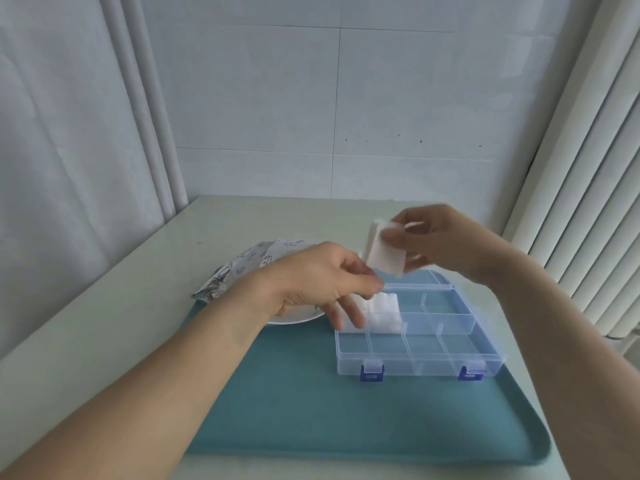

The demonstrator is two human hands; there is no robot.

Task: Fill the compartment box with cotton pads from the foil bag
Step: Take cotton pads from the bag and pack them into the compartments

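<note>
A clear compartment box (pixel 420 367) with blue latches lies open on a teal mat. Stacks of white cotton pads (pixel 382 313) fill compartments at its far left. My right hand (pixel 443 240) pinches a small stack of white cotton pads (pixel 382 251) in the air above the box's back left corner. My left hand (pixel 322 278) hovers just left of that stack, thumb and forefinger close to its lower corner, other fingers hanging over the filled compartments; whether it touches the pads is unclear. The printed foil bag (pixel 239 268) lies behind my left hand, partly hidden.
The teal mat (pixel 294 393) covers the near part of a pale table (pixel 104 306). A white plate (pixel 294 320) shows under the foil bag's edge. A tiled wall stands behind, a curtain on the left and vertical blinds on the right.
</note>
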